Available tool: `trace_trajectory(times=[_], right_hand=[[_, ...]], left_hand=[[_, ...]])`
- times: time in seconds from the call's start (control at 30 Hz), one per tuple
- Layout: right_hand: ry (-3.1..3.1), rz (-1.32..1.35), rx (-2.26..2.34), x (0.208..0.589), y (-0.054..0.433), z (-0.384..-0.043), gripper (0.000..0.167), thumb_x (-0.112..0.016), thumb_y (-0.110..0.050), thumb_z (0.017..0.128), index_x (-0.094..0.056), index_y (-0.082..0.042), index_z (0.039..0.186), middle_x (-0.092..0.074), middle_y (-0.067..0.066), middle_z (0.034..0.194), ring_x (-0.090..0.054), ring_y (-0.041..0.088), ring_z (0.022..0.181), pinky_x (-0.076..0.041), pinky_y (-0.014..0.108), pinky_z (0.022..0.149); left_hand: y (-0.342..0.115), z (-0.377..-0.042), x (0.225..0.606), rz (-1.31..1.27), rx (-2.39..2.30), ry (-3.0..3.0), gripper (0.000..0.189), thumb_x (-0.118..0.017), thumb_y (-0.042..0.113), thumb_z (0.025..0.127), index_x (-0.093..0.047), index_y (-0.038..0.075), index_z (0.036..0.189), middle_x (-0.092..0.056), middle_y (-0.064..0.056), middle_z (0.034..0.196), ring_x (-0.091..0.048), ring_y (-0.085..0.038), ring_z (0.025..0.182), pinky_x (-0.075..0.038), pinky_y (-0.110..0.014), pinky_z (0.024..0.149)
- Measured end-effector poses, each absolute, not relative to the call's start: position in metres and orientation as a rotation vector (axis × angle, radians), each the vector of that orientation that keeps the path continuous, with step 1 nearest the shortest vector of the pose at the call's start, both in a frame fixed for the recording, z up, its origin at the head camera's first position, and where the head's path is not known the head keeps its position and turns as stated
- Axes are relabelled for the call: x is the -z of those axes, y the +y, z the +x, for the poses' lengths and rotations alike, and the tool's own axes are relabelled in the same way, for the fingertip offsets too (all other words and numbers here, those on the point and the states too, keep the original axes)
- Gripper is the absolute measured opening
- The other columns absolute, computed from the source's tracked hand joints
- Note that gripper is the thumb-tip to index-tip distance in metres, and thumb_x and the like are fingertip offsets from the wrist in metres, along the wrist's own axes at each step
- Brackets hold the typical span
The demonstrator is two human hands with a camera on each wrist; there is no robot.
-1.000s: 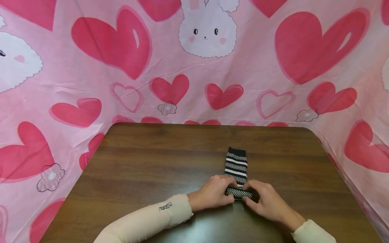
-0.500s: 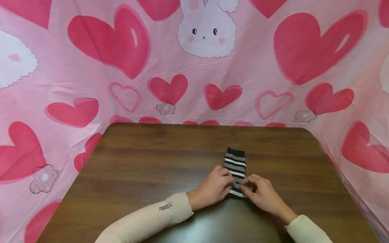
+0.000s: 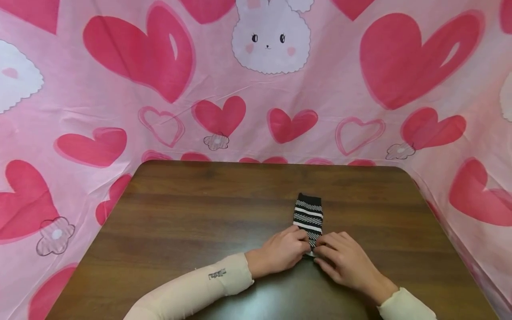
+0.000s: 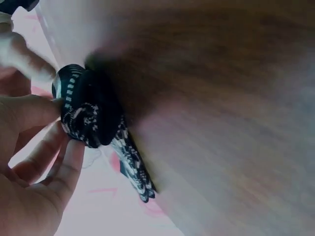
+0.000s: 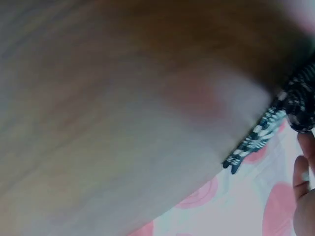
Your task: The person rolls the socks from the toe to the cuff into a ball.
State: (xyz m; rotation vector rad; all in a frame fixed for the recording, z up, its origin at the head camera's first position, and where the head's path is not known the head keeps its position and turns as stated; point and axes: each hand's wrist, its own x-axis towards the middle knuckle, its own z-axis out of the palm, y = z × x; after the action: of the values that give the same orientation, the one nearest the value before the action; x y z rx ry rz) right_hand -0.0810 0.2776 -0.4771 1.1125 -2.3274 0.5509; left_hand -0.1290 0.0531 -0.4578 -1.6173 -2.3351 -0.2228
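A black sock (image 3: pixel 308 215) with white stripes and hatched bands lies lengthwise on the table, its flat black end pointing away. Its near end is bunched into a roll, which shows as a thick coil in the left wrist view (image 4: pixel 93 105). My left hand (image 3: pixel 284 251) pinches the left side of that roll between thumb and fingers. From the other side, my right hand (image 3: pixel 346 260) grips the roll's right edge with curled fingers. Only a few fingers of the right hand (image 5: pixel 305 196) show in the right wrist view, under the coil. Fingers hide much of the roll in the head view.
The brown wooden table (image 3: pixel 208 209) has rounded far corners. A pink cloth (image 3: pixel 256 98) printed with hearts and rabbits hangs behind it and along both sides. Cream sleeves (image 3: pixel 192 289) cover the forearms.
The sock's near end was a folded strip, then showed a white stripe between the hands; now the hands cover most of it. The left fingers have curled in closer, and the right hand has drawn nearer the left.
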Motion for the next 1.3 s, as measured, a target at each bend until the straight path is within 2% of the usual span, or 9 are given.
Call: trace_trajectory(times=[0.3, 0.43, 0.5, 0.67, 0.77, 0.9, 1.0, 1.13, 1.3], right_hand=[[-2.282, 1.197, -0.483, 0.482, 0.279, -0.085, 0.023, -0.058, -0.028, 0.101, -0.072, -0.011, 0.097, -0.067, 0.001, 0.103, -0.063, 0.019, 0.091, -0.049, 0.041, 0.075], [-2.305, 1.196, -0.483, 0.482, 0.279, -0.084, 0.019, -0.064, -0.027, 0.098, -0.073, -0.011, 0.099, -0.067, 0.001, 0.105, -0.064, 0.019, 0.093, -0.050, 0.042, 0.077], [-2.319, 1.185, -0.475, 0.482, 0.280, -0.083, 0.018, -0.066, -0.027, 0.096, -0.073, -0.011, 0.099, -0.068, 0.001, 0.105, -0.064, 0.019, 0.093, -0.050, 0.042, 0.077], [-2.405, 1.119, -0.442, 0.482, 0.279, -0.081, 0.024, -0.076, -0.031, 0.088, -0.070, -0.012, 0.102, -0.065, 0.000, 0.105, -0.062, 0.019, 0.094, -0.050, 0.042, 0.078], [-2.469, 1.061, -0.426, 0.483, 0.277, -0.082, 0.033, -0.082, -0.033, 0.081, -0.067, -0.012, 0.104, -0.063, -0.001, 0.105, -0.060, 0.018, 0.093, -0.050, 0.041, 0.077], [-2.510, 0.981, -0.449, 0.483, 0.276, -0.084, 0.042, -0.088, -0.031, 0.073, -0.064, -0.012, 0.102, -0.061, -0.001, 0.105, -0.057, 0.015, 0.089, -0.050, 0.039, 0.075], [-2.524, 0.941, -0.481, 0.483, 0.275, -0.085, 0.045, -0.091, -0.026, 0.068, -0.063, -0.012, 0.101, -0.060, -0.002, 0.104, -0.057, 0.014, 0.089, -0.050, 0.038, 0.074], [-2.547, 0.892, -0.554, 0.481, 0.274, -0.084, 0.044, -0.091, -0.020, 0.067, -0.062, -0.014, 0.100, -0.062, -0.004, 0.103, -0.058, 0.012, 0.089, -0.052, 0.037, 0.073], [-2.550, 0.814, -0.742, 0.478, 0.273, -0.081, 0.041, -0.089, -0.015, 0.068, -0.065, -0.016, 0.101, -0.065, -0.009, 0.100, -0.060, 0.007, 0.086, -0.053, 0.031, 0.071]], left_hand=[[0.046, -0.133, 0.463, -1.675, 0.334, -2.331, 0.016, -0.073, 0.014, 0.088, -0.078, 0.021, 0.101, -0.064, 0.007, 0.104, -0.057, -0.010, 0.094, -0.045, -0.018, 0.087], [0.045, -0.137, 0.464, -1.708, 0.408, -2.331, 0.014, -0.074, 0.014, 0.088, -0.078, 0.019, 0.101, -0.064, 0.007, 0.102, -0.057, -0.010, 0.094, -0.046, -0.017, 0.086], [0.045, -0.138, 0.464, -1.723, 0.383, -2.338, 0.016, -0.078, 0.019, 0.087, -0.076, 0.018, 0.103, -0.064, 0.006, 0.103, -0.056, -0.010, 0.094, -0.046, -0.017, 0.086], [0.048, -0.135, 0.462, -1.731, 0.182, -2.361, 0.042, -0.084, 0.036, 0.082, -0.068, 0.016, 0.116, -0.060, 0.003, 0.110, -0.054, -0.015, 0.099, -0.049, -0.021, 0.084], [0.051, -0.135, 0.463, -1.688, 0.149, -2.397, 0.047, -0.084, 0.033, 0.080, -0.065, 0.015, 0.119, -0.059, 0.001, 0.108, -0.054, -0.016, 0.097, -0.051, -0.022, 0.076], [0.055, -0.136, 0.465, -1.610, 0.254, -2.442, 0.043, -0.080, 0.022, 0.076, -0.065, 0.014, 0.115, -0.060, 0.000, 0.101, -0.056, -0.016, 0.091, -0.051, -0.022, 0.067], [0.057, -0.138, 0.467, -1.566, 0.369, -2.464, 0.039, -0.079, 0.018, 0.070, -0.065, 0.013, 0.106, -0.061, 0.001, 0.095, -0.057, -0.014, 0.086, -0.050, -0.022, 0.066], [0.058, -0.142, 0.466, -1.528, 0.522, -2.522, 0.033, -0.081, 0.018, 0.066, -0.064, 0.015, 0.094, -0.060, 0.005, 0.087, -0.055, -0.007, 0.078, -0.048, -0.019, 0.065], [0.055, -0.147, 0.460, -1.460, 0.816, -2.679, 0.031, -0.082, 0.018, 0.067, -0.066, 0.016, 0.094, -0.062, 0.012, 0.082, -0.053, 0.001, 0.072, -0.043, -0.015, 0.065]])
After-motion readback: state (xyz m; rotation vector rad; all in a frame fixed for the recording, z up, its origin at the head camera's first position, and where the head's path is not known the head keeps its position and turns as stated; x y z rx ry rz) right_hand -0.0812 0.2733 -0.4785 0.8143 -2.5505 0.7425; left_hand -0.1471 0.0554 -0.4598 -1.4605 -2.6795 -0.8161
